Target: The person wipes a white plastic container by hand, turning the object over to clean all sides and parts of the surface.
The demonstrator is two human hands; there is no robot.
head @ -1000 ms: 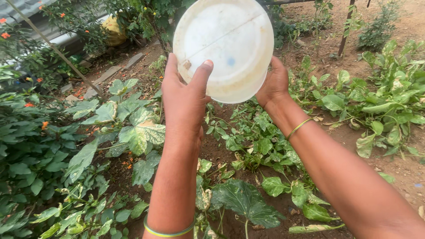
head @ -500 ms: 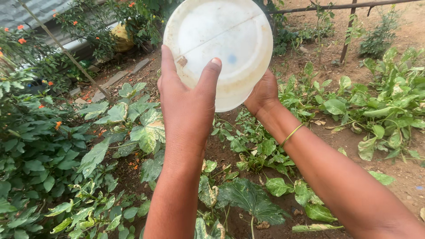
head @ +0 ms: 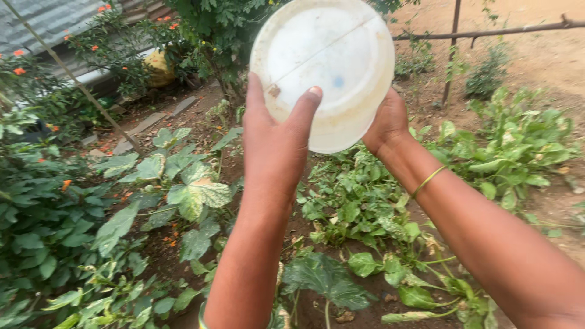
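While the broad-leaved green plants [head: 183, 183] with mottled leaves fill the left of the bed and orange-flowered shrubs [head: 36, 67] stand behind them, the left hand [head: 274, 143] is raised with fingers and thumb spread up against the near side of a round, off-white translucent plastic tub [head: 323, 70], gripping it. That tub is held high in the air above the bed, tipped so its scuffed flat bottom faces the camera and its mouth points away; whether anything remains inside cannot be told. The right hand [head: 387, 122] clasps the tub's far lower side, a thin yellow-green bangle [head: 428, 180] on the wrist. As a judgement, tipping is well under way, the tub not yet lowered. Against half a second ago, the tub and both hands sit slightly further right in view, the thin wooden fence rail [head: 487, 31] shows lower, and the grip looks unchanged.
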